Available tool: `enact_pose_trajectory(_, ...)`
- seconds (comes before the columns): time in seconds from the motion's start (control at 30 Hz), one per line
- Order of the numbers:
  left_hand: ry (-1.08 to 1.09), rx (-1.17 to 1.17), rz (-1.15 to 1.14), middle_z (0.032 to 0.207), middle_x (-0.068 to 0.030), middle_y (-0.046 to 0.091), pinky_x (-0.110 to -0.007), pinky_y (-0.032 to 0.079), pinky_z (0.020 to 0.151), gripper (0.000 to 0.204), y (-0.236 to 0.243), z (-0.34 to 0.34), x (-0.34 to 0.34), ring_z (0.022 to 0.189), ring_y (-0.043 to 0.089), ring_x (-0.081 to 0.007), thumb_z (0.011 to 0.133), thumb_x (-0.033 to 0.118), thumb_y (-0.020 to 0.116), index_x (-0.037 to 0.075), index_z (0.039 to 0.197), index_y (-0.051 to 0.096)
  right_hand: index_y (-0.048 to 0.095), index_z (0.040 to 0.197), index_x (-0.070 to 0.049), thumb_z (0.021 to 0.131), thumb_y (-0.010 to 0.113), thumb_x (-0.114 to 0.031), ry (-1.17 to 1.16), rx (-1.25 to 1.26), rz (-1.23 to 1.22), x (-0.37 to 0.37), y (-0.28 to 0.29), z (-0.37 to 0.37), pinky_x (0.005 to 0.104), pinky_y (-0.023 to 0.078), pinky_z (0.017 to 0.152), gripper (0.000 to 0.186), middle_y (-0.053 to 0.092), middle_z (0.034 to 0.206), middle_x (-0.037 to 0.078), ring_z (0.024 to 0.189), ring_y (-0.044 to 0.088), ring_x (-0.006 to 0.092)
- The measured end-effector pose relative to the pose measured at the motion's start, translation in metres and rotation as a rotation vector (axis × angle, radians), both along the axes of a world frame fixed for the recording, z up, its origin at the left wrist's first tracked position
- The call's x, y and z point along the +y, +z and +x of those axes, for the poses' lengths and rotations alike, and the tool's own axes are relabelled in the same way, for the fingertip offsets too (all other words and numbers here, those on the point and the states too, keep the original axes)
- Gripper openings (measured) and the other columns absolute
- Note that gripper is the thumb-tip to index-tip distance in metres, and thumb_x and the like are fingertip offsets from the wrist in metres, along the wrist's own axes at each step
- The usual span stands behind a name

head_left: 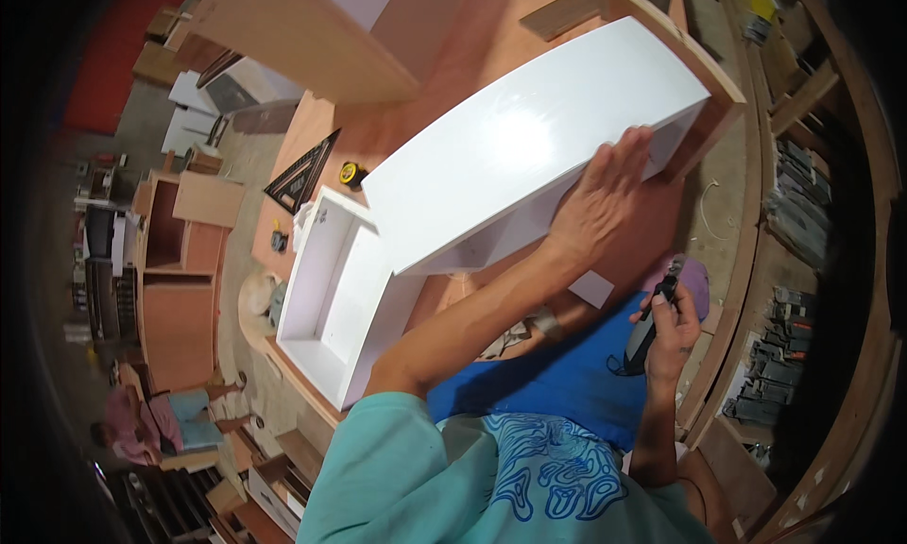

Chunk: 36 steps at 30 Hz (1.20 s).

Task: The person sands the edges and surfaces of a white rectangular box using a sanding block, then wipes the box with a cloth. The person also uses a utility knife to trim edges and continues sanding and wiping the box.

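Observation:
My left hand (593,202) lies on the long white panel (510,119) along its near edge, fingers stretched out; the panel tops a white box-like piece reaching to an upright plywood board (712,91) at the far end. My right hand (669,331) grips a dark-handled hand tool (665,284) with a metal head, low at the right beside a purple item (693,274). An open white box (321,317) sits at the panel's left end. A black triangle square (298,171) and a yellow tape measure (350,174) rest on the plywood table (439,53).
A tall plywood piece (307,43) stands at the back of the table. A shelf of tool parts (794,355) runs along the right. Cabinets (179,327) stand on the floor at left, where a person in pink (142,421) sits at lower left.

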State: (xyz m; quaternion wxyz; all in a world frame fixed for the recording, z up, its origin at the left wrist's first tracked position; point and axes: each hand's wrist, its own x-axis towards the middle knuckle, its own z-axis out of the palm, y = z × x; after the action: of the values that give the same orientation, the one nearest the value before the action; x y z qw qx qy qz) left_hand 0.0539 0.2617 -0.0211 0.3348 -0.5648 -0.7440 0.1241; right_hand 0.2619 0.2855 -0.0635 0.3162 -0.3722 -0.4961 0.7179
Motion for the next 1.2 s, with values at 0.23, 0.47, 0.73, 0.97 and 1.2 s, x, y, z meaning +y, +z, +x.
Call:
enact_pose_trajectory(0.23,0.274,-0.119,0.04,0.16,-0.0254,0.03,-0.062,0.004,0.122,0.071,-0.03,0.005,-0.153,0.149,0.026,-0.0452,0.093,0.023,0.059,-0.003,0.154,0.033,0.058,0.128,0.006,0.099,0.058,-0.008,0.109,0.041,-0.004,-0.002,0.006,-0.017,0.028,0.054,0.066,0.033,0.062,0.089,0.008,0.074,0.063,0.0146)
enact_pose_trajectory(0.47,0.379,-0.487,0.636,0.151,-0.0258,0.041,-0.055,0.025,0.119,0.069,-0.014,0.003,-0.243,0.144,0.036,-0.0445,0.093,0.015,0.072,-0.005,0.15,0.039,0.058,0.127,0.005,0.098,0.059,-0.008,0.188,0.039,0.026,-0.011,0.003,-0.033,0.0269,0.053,0.065,0.031,0.062,0.09,0.008,0.073,0.063,0.0137)
enact_pose_trajectory(0.73,0.091,-0.781,0.88,0.12,-0.0141,0.059,-0.036,0.054,0.088,0.048,0.014,-0.016,-0.246,0.109,0.062,-0.0279,0.075,0.004,0.087,0.007,0.12,0.07,0.06,0.124,0.005,0.098,0.059,-0.006,0.273,-0.006,0.007,-0.029,-0.004,-0.048,0.0253,0.056,0.067,0.028,0.053,0.1,0.005,0.079,0.062,0.0117)
enact_pose_trajectory(0.97,0.095,-0.985,0.991,0.106,-0.0077,0.064,-0.036,0.053,0.093,0.018,0.03,-0.025,-0.241,0.11,0.062,-0.026,0.079,-0.003,0.081,0.005,0.095,0.079,0.06,0.125,0.006,0.096,0.061,-0.004,0.28,-0.041,-0.034,-0.039,-0.008,-0.041,0.026,0.057,0.067,0.03,0.052,0.105,0.005,0.081,0.064,0.0132)
enact_pose_trajectory(1.2,0.202,-1.031,0.739,0.089,-0.0036,0.063,-0.046,0.04,0.107,0.015,0.066,-0.041,-0.239,0.129,0.051,-0.0333,0.07,0.003,0.085,0.007,0.081,0.077,0.062,0.123,0.008,0.093,0.062,-0.001,0.277,-0.031,-0.039,-0.04,-0.006,-0.046,0.0266,0.057,0.066,0.032,0.052,0.106,0.006,0.083,0.067,0.0149)
